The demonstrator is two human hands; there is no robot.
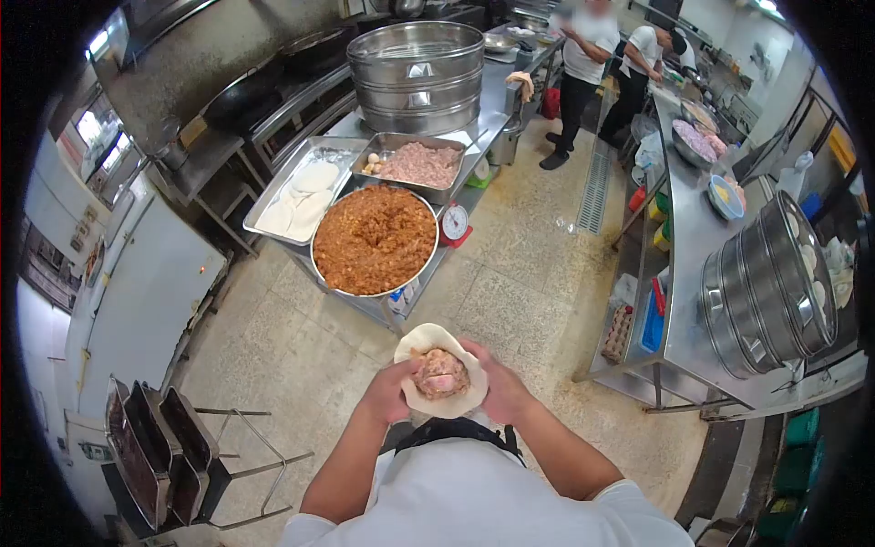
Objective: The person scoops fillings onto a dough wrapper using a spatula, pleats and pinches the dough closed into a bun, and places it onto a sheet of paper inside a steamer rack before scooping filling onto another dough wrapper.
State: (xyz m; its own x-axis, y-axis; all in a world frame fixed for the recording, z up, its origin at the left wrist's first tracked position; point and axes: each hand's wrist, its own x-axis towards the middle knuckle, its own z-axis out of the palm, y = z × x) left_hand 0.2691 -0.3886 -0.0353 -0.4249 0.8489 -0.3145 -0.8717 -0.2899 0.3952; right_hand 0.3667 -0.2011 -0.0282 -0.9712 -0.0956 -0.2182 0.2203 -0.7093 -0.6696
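Observation:
Between my two hands, in front of my waist, is a round dough wrapper (410, 351) with a lump of raw minced meat filling (441, 374) on its middle. My left hand (394, 387) grips the wrapper's left edge, its thumb near the meat. On the opposite edge, my right hand (499, 387) is closed around the dough from the side. Beyond them, a big round bowl of reddish-brown filling (374, 240) sits at the table's near end. Flat dough rounds (305, 196) lie on a metal tray (258, 225) to its left. Behind the bowl, a metal pan (444, 195) holds pink minced meat (419, 167).
A dial scale (455, 222) stands beside the bowl. Stacked steamers (415, 82) rise behind; another steamer stack (766, 283) leans on the right counter. Two people (588, 55) stand at the back right. Metal trays (159, 447) fill a rack at lower left.

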